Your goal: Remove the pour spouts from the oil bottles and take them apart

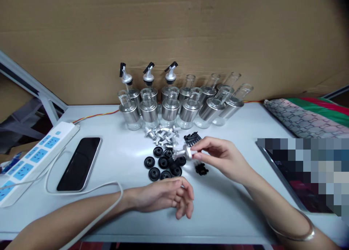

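Between the thumb and fingertips of my right hand (225,157) is a silver pourer spout (185,153), tilted sideways above the table. My left hand (165,197) rests palm up near the front, its fingers loosely curled and apart with nothing in them. Just beyond it lie several round black stoppers (154,174), partly under the held spout. A pile of silver spouts (160,133) sits behind these. Black levers (192,138) are grouped beyond my right fingers, and small black pieces (201,169) lie beneath that hand.
Two rows of glass bottles with metal sleeves (148,111) stand at the back. Three rear ones carry fitted pourers (148,75). A phone (79,164) and power strip (35,159) lie left, with a white cable (95,187) crossing my left forearm. A dark screen (289,173) lies right.
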Tool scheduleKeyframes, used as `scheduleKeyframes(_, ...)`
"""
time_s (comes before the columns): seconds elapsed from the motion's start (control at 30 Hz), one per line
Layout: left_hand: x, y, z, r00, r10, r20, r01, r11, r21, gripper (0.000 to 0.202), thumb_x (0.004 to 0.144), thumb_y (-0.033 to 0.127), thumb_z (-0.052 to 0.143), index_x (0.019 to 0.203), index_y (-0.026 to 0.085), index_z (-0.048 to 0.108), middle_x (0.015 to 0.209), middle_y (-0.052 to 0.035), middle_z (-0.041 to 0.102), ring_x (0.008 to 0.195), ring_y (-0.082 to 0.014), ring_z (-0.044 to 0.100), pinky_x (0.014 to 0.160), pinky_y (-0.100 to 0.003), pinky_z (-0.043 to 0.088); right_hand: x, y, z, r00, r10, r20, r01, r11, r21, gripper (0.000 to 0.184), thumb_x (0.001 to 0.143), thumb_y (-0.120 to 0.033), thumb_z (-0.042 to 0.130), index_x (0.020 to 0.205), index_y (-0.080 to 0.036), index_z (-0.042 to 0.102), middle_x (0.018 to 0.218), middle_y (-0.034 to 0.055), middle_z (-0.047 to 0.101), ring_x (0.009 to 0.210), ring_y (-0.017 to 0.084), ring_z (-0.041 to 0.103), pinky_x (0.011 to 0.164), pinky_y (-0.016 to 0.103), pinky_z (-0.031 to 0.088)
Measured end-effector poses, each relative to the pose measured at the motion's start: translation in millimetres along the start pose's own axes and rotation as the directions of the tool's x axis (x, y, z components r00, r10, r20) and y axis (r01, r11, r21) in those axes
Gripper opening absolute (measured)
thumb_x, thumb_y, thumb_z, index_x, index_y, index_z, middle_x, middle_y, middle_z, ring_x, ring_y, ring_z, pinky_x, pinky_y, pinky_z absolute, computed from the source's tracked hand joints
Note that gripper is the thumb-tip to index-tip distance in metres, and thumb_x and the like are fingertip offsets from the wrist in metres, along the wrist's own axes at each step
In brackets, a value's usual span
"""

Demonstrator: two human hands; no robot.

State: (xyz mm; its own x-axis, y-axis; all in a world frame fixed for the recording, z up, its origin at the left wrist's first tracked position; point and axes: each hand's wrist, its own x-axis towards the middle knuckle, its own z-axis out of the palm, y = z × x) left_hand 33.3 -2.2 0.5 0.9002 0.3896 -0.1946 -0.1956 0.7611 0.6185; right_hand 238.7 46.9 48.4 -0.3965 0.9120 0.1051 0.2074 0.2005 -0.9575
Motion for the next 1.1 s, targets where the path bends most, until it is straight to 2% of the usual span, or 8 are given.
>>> scheduleKeyframes(0.07, -1, 2, 0.7, 1.000, -0.017, -0.007, 0.017, 1.000, 0.007, 0.047, 0.078, 0.058, 0.061, 0.090, 0.014, 0.052, 0.073, -0.0035, 0.063, 0.059, -0.0115, 0.052, 0.062, -0.026, 0.036, 6, 6, 3, 0.988, -0.073, -0.136, 0.061, 0.994, -0.092, 0.017, 0.076, -0.034, 0.071, 0.076, -0.018, 0.065, 0.075, 0.0042, 0.070, 0.071, 0.018, 0.064, 0.065, 0.030, 0.050)
scheduleKeyframes(0.13, -1, 4, 1.3, 0.999, -0.023, -0.025, 0.023, 1.000, -0.015, 0.042, 0.078, 0.054, 0.061, 0.089, 0.014, 0.053, 0.073, -0.0037, 0.063, 0.060, -0.0118, 0.053, 0.061, -0.025, 0.036, 15, 11, 7, 0.974, -0.150, -0.172, 0.110, 0.969, -0.220, 0.015, 0.077, -0.031, 0.069, 0.073, -0.019, 0.062, 0.074, 0.0037, 0.070, 0.070, 0.018, 0.064, 0.065, 0.030, 0.049)
scheduleKeyframes(0.33, 1, 3, 0.8, 0.997, -0.038, -0.060, 0.037, 0.999, -0.027, 0.035, 0.073, 0.042, 0.066, 0.087, 0.013, 0.054, 0.071, -0.0043, 0.064, 0.058, -0.0116, 0.054, 0.060, -0.025, 0.036, 48, 17, 20, 0.947, -0.319, -0.031, 0.264, 0.834, -0.485, 0.011, 0.083, -0.016, 0.061, 0.074, -0.019, 0.056, 0.078, 0.0030, 0.068, 0.073, 0.017, 0.063, 0.069, 0.029, 0.045)
scheduleKeyframes(0.53, 2, 3, 0.3, 0.997, -0.042, -0.067, 0.039, 0.999, -0.032, 0.035, 0.071, 0.041, 0.067, 0.086, 0.013, 0.053, 0.070, -0.0039, 0.064, 0.057, -0.0113, 0.054, 0.060, -0.025, 0.036, 59, 24, 25, 0.935, -0.349, 0.059, 0.326, 0.787, -0.524, 0.011, 0.081, -0.014, 0.062, 0.072, -0.019, 0.058, 0.074, 0.0032, 0.064, 0.074, 0.019, 0.057, 0.072, 0.032, 0.041)
scheduleKeyframes(0.63, 2, 3, 0.8, 0.998, -0.034, -0.059, 0.033, 0.999, -0.032, 0.033, 0.070, 0.038, 0.066, 0.087, 0.013, 0.053, 0.071, -0.0042, 0.064, 0.057, -0.0115, 0.054, 0.060, -0.025, 0.036, 56, 21, 24, 0.928, -0.367, 0.063, 0.345, 0.785, -0.515, 0.010, 0.084, -0.020, 0.060, 0.074, -0.019, 0.060, 0.077, 0.0037, 0.065, 0.075, 0.018, 0.057, 0.073, 0.033, 0.041)
scheduleKeyframes(0.8, 2, 1, 0.4, 0.998, -0.001, -0.063, -0.002, 0.999, -0.051, 0.031, 0.073, 0.040, 0.062, 0.084, 0.011, 0.055, 0.071, -0.0059, 0.062, 0.059, -0.0124, 0.055, 0.059, -0.026, 0.037, 49, 2, 20, 0.899, -0.436, -0.049, 0.362, 0.800, -0.479, 0.050, 0.095, -0.025, 0.033, 0.047, -0.021, 0.046, 0.068, 0.0062, 0.063, 0.067, 0.018, 0.054, 0.067, 0.033, 0.042)
scheduleKeyframes(1.0, 3, -2, -1.6, 0.998, 0.000, -0.057, -0.003, 0.998, -0.061, 0.038, 0.073, 0.048, 0.060, 0.084, 0.011, 0.056, 0.070, -0.0062, 0.062, 0.058, -0.0137, 0.054, 0.059, -0.027, 0.037, 50, -29, 10, 0.858, -0.499, -0.123, 0.402, 0.800, -0.445, 0.056, 0.091, -0.027, 0.032, 0.035, -0.023, 0.039, 0.044, 0.0024, 0.047, 0.048, 0.015, 0.046, 0.057, 0.032, 0.038)
scheduleKeyframes(1.1, 3, -2, -2.7, 0.998, 0.004, -0.065, -0.008, 0.998, -0.062, 0.039, 0.073, 0.049, 0.059, 0.084, 0.012, 0.056, 0.070, -0.0056, 0.063, 0.058, -0.0139, 0.055, 0.059, -0.027, 0.037, 66, -46, 1, 0.840, -0.510, -0.185, 0.389, 0.804, -0.450, 0.053, 0.090, -0.029, 0.033, 0.041, -0.022, 0.051, 0.044, 0.0017, 0.047, 0.047, 0.014, 0.045, 0.055, 0.031, 0.037)
